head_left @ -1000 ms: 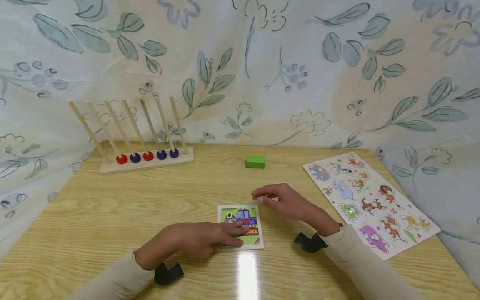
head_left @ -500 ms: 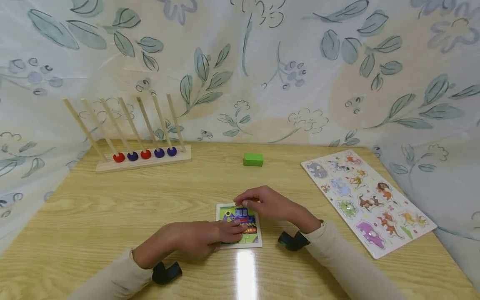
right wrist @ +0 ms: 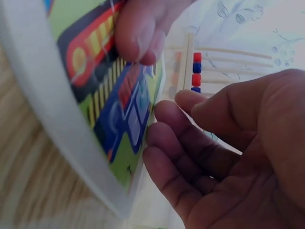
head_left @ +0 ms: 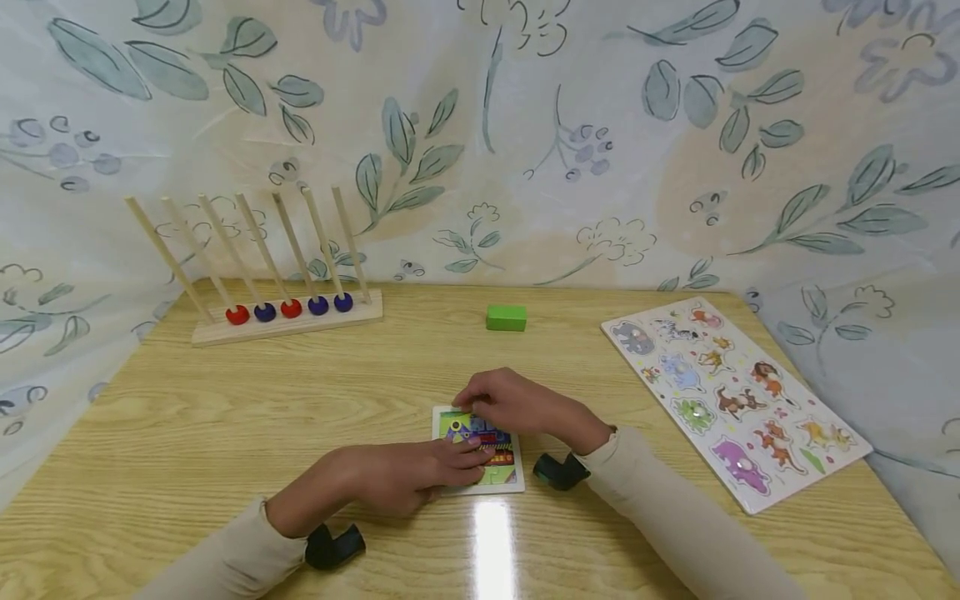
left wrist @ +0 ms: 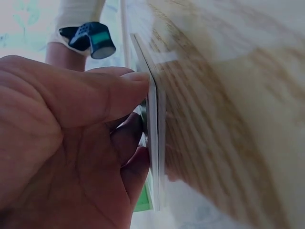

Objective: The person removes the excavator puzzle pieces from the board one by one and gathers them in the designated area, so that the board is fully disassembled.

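Note:
A small jigsaw puzzle (head_left: 504, 478) with a blue and red digger picture and a white frame lies flat on the table. My left hand (head_left: 401, 477) rests on its left and near part, fingers laid over the picture. In the left wrist view the thumb (left wrist: 136, 77) touches the puzzle's edge. My right hand (head_left: 513, 402) is over the puzzle's far part, its fingers loosely bent. Its fingertips (right wrist: 157, 136) come close to the far edge in the right wrist view; whether they touch is unclear. Part of the picture is hidden under both hands.
A wooden peg stand (head_left: 300, 327) with red and blue beads is at the back left. A green block (head_left: 506, 318) lies behind the puzzle. To the right is an animal peg puzzle board (head_left: 731, 400). A patterned cloth (head_left: 540, 192) hangs behind the wooden table (head_left: 225, 408).
My right hand has moved left, from beside the puzzle's far right corner to over its far part. My left hand has stayed on the puzzle.

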A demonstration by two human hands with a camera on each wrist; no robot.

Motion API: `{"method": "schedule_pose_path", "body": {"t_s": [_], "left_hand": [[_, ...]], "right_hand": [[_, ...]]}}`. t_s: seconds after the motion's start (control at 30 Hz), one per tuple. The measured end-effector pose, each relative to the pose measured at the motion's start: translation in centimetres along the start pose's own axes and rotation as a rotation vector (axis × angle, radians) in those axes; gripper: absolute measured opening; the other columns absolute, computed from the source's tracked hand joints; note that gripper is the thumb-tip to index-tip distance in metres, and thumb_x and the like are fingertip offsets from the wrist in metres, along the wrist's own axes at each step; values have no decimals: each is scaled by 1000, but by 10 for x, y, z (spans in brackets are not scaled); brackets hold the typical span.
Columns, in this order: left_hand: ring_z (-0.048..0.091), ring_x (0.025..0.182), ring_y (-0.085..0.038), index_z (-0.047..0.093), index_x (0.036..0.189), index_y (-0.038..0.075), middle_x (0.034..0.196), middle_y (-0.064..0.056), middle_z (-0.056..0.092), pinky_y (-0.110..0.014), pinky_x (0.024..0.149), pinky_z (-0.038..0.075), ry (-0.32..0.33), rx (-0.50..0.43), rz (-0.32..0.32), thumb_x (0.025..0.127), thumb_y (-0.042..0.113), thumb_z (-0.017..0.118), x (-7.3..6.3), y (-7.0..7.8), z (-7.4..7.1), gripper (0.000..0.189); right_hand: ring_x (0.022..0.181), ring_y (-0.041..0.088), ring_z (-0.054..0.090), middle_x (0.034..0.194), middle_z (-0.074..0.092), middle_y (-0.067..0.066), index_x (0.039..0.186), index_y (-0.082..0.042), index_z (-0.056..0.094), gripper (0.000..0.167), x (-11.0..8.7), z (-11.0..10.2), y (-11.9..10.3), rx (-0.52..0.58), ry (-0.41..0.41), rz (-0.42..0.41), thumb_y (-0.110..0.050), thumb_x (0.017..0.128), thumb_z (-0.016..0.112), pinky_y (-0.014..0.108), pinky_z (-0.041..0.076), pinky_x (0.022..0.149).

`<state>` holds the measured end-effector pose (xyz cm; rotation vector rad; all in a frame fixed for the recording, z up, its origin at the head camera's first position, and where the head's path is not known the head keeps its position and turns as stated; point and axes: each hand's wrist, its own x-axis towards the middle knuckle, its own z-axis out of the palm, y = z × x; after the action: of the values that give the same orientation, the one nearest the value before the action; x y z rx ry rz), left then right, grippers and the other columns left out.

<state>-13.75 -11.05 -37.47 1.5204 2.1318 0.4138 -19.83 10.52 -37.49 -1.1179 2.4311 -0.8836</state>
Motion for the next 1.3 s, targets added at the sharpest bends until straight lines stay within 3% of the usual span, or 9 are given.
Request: {"method": "schedule_pose_path", "body": {"t_s": [0.43, 0.7, 1.07, 1.3], "left_hand": [[15, 145, -30, 32, 150, 1, 159, -15, 20, -39, 115, 20, 14, -28, 47, 91, -14, 48, 0, -3, 1, 63], [15, 145, -28, 33, 150, 3, 159, -12, 20, -38, 114, 21, 6, -55, 27, 91, -15, 48, -1, -1, 0, 63], [16, 145, -27, 35, 150, 4, 159, -11, 22, -37, 114, 22, 27, -39, 5, 93, -14, 45, -1, -1, 3, 61], [17, 145, -23, 38, 149, 7, 159, -4, 23, -35, 114, 23, 23, -59, -18, 92, -16, 44, 1, 1, 6, 62]], "right_hand": [[75, 11, 49, 95, 61, 0, 115, -7, 72, 33, 13, 3, -13, -129, -92, 9, 0, 97, 46, 25, 44, 70], [82, 12, 54, 98, 64, 4, 109, -6, 73, 32, 15, 3, -18, -163, -83, 13, 2, 97, 44, 26, 45, 78], [74, 11, 49, 91, 59, 2, 112, -9, 73, 36, 17, 8, -16, -227, -96, 12, 3, 97, 43, 24, 44, 71], [71, 12, 45, 87, 54, -2, 104, -13, 70, 32, 16, 12, -12, -222, -75, 18, 3, 96, 43, 25, 42, 67]]}}
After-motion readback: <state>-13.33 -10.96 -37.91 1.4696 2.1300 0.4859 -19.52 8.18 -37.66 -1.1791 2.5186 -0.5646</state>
